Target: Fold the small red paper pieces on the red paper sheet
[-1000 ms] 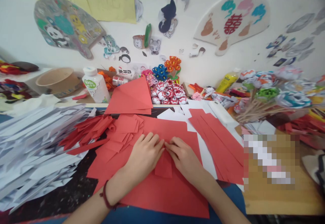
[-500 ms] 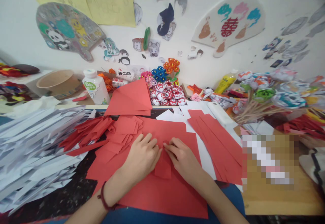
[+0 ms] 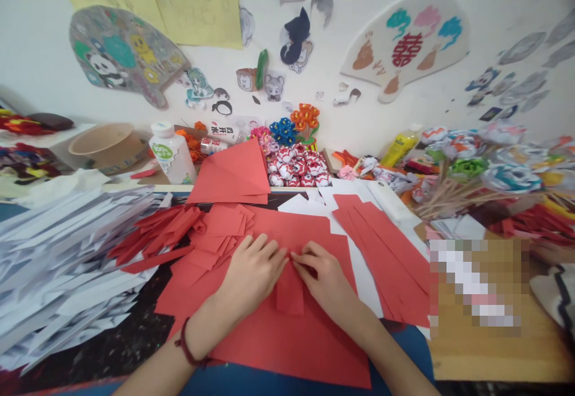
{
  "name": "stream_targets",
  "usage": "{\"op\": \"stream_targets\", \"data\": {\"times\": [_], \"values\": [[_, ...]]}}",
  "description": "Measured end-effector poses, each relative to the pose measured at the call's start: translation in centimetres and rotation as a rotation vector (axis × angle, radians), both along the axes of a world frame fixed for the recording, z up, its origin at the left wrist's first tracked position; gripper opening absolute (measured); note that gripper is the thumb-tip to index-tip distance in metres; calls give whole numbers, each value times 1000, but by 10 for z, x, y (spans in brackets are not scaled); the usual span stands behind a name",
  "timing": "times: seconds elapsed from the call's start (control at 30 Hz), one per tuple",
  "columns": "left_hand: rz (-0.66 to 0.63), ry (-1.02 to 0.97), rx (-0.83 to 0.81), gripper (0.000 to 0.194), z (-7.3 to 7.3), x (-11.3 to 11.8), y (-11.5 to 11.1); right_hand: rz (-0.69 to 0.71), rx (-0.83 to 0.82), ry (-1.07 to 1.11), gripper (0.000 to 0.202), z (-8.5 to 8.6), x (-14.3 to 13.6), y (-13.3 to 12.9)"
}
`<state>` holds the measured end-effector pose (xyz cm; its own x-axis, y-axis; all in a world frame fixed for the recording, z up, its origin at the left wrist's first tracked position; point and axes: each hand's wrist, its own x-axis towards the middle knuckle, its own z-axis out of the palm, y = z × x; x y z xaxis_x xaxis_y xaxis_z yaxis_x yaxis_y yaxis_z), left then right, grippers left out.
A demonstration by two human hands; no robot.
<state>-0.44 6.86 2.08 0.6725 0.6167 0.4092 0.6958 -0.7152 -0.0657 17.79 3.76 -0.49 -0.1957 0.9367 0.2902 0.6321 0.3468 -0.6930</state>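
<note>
A small red paper strip [image 3: 290,298] lies over larger red paper sheets [image 3: 287,348], its far end between my fingertips. My left hand [image 3: 257,267] is closed, thumb and fingers pinching the strip's far end from the left. From the right, my right hand [image 3: 322,271] pinches the same end with thumb and forefinger, the two hands nearly touching. The exact fold under the fingertips is hidden. Left of my left hand are overlapping cut red paper pieces [image 3: 220,228]. Long red paper strips [image 3: 372,246] lie to the right of my right hand.
Folded white paper strips [image 3: 67,264] are heaped at the left, beside folded red strips [image 3: 157,231]. A white bottle [image 3: 173,156], a red paper stack [image 3: 231,174] and red-white paper pieces [image 3: 296,167] stand along the back. Paper flowers on sticks [image 3: 471,168] spread at the right.
My fingertips have drawn slightly closer together at the strip's far end. The whole view has shifted a little; the surrounding things keep their places.
</note>
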Motion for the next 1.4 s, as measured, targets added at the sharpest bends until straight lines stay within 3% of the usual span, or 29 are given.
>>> {"op": "stream_targets", "data": {"times": [0.37, 0.63, 0.97, 1.4], "values": [[-198, 216, 43, 13, -7, -2, -2, -5, 16, -23, 22, -6, 2, 1], [-192, 270, -23, 14, -6, 1, -5, -47, 163, -266, 33, -9, -1, -4], [-204, 264, -20, 9, -8, 5, -6, 2, 322, -644, 32, -4, -5, -1], [-201, 212, -56, 9, -7, 3, -5, -47, 494, -732, 29, 1, 10, -30]]}}
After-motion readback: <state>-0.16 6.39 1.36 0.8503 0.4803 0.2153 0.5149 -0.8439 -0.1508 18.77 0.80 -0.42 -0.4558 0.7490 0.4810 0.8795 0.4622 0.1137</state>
